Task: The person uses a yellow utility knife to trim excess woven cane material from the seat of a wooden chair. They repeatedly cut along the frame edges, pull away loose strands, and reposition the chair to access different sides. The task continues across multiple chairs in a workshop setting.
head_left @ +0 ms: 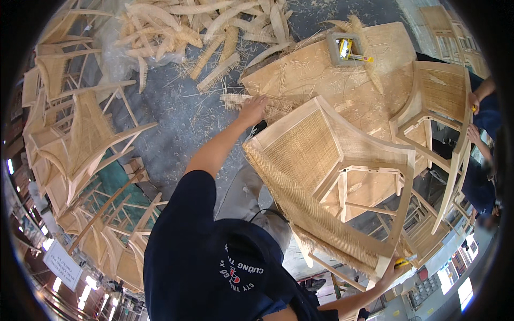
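A wooden chair frame (369, 144) with woven cane panels (300, 147) stands tilted in front of me, a fringe of loose cane ends (316, 214) along its near edge. My left hand (252, 111) reaches out past the chair's far left corner, closed on a torn strip of woven cane (233, 101). Down at the near right corner of the chair is my right hand (392, 274), its fingers wrapped round a small yellow utility knife (401, 262). Part of that hand is hidden by the frame.
Behind the chair lies a wooden board (321, 75) strewn with cane bits, bearing a square tray (345, 49) with yellow packets. Cane offcuts (209, 32) pile on the floor. Chair frames (91, 123) stack at left. At right a co-worker's hands (474, 134) touch another chair (441, 91).
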`<state>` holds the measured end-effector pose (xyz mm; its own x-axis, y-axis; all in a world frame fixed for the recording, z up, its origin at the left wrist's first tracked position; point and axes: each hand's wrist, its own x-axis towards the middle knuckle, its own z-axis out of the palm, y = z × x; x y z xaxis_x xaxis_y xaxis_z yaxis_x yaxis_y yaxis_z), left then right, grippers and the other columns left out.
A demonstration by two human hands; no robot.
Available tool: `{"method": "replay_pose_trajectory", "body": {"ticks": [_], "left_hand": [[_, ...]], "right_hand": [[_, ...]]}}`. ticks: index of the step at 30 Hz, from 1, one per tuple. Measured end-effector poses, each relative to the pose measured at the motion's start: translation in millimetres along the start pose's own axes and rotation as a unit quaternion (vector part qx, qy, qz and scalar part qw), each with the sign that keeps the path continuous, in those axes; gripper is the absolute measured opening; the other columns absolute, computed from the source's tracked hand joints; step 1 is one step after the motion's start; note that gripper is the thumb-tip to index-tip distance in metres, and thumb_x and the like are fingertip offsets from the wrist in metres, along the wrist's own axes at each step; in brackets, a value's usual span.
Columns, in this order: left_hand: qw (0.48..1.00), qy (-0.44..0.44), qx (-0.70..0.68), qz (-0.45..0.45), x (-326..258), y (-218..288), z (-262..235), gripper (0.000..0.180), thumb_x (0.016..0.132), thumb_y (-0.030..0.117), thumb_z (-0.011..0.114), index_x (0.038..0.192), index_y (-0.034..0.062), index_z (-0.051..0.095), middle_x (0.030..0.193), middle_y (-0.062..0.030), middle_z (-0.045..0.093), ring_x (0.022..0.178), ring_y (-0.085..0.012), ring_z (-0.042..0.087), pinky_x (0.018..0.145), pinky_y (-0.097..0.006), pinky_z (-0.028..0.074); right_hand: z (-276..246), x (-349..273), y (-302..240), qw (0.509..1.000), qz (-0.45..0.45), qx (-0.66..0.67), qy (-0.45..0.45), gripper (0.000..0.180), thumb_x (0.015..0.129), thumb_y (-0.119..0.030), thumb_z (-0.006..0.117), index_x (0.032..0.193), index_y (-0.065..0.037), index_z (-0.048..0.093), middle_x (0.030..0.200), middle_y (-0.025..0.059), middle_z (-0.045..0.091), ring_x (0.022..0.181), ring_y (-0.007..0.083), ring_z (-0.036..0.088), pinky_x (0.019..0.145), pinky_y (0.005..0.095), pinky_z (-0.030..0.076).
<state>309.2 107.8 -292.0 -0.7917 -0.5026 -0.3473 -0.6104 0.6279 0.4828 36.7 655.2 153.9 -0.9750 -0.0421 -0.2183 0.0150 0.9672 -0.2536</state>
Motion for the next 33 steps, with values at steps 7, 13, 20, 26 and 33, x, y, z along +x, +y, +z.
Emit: {"method": "replay_pose_trajectory", "body": {"ticks": [7,13,20,26,33], "left_hand": [[0.994,-0.108,0.012,-0.015,66.8,8.0,53.5,0.071,0.083,0.026,0.079,0.145,0.0085,0.049,0.154,-0.0118,0.049,0.146,-0.0299,0.042,0.115,-0.053,0.034],[0.972,-0.22,-0.061,-0.051,76.8,-4.5,74.0,0.04,0.084,0.027,0.074,0.119,0.0075,0.07,0.119,-0.0184,0.072,0.111,-0.037,0.069,0.088,-0.051,0.056],[0.961,-0.251,0.002,-0.117,-10.2,-92.3,-4.8,0.035,0.086,0.038,0.07,0.111,0.0125,0.075,0.108,-0.0167,0.074,0.104,-0.0395,0.069,0.087,-0.051,0.057],[0.966,0.098,0.102,-0.215,2.2,-136.6,-167.2,0.052,0.088,0.031,0.071,0.132,0.0027,0.062,0.135,-0.0232,0.061,0.13,-0.038,0.056,0.109,-0.052,0.043],[0.976,0.132,-0.064,-0.159,4.5,-35.3,-266.0,0.04,0.094,0.017,0.064,0.13,0.0001,0.06,0.126,-0.0262,0.064,0.118,-0.043,0.062,0.098,-0.05,0.049]], "right_hand": [[0.1,8.6,-14.5,0.99,0.092,0.107,0.027,0.027,0.101,-0.023,0.068,0.095,0.0,0.056,0.087,0.0039,0.052,0.082,0.0156,0.05,0.079,0.0322,0.046],[-1.9,33.7,-27.3,0.995,0.073,0.062,0.042,0.027,0.101,-0.023,0.068,0.095,0.0,0.056,0.087,0.0042,0.053,0.082,0.0154,0.05,0.079,0.0323,0.046],[1.1,53.1,-27.2,0.996,0.06,0.047,0.035,0.027,0.101,-0.023,0.069,0.095,0.0,0.056,0.088,0.0046,0.053,0.082,0.0153,0.05,0.078,0.0324,0.047],[-26.3,44.1,-7.0,0.995,0.037,0.019,0.092,0.027,0.1,-0.023,0.07,0.095,0.001,0.057,0.086,0.0047,0.055,0.081,0.0147,0.051,0.076,0.0325,0.047],[-14.5,89.9,-12.1,0.997,-0.047,0.068,0.008,0.03,0.098,-0.024,0.072,0.083,-0.001,0.06,0.071,0.001,0.061,0.065,0.0105,0.057,0.059,0.0309,0.046]]}}
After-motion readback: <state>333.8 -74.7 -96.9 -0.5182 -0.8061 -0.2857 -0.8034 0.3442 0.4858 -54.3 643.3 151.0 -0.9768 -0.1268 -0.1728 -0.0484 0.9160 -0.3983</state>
